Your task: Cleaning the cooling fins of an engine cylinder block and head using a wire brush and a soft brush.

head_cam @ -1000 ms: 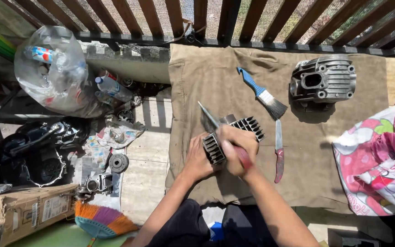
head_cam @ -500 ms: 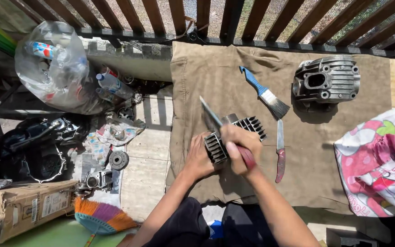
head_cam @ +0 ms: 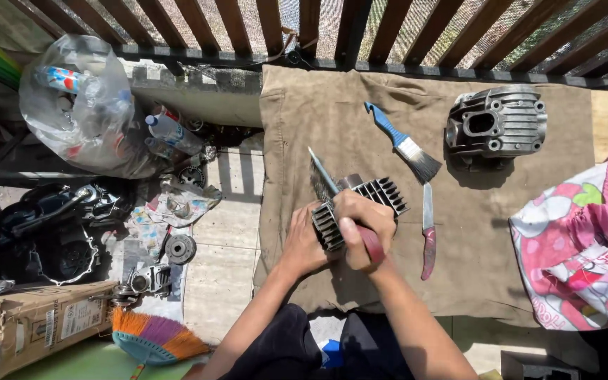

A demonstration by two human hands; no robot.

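Gripping a red-handled wire brush (head_cam: 339,204), the right hand (head_cam: 362,229) hides much of the black finned metal cylinder (head_cam: 360,211). The left hand (head_cam: 304,243) steadies that cylinder; its fingers are hidden behind it. Right of the cylinder lies a red-handled knife (head_cam: 427,236).

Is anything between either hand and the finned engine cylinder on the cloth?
Nothing visible. The left hand rests directly against the finned cylinder, and the right hand, gripping a wire brush, lies over its top.

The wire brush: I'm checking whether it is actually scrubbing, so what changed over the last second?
Little visibly moved. The wire brush in the right hand stays on the finned engine part, its tip angle barely shifted. The left hand still steadies that part. The paintbrush and knife lie as before.
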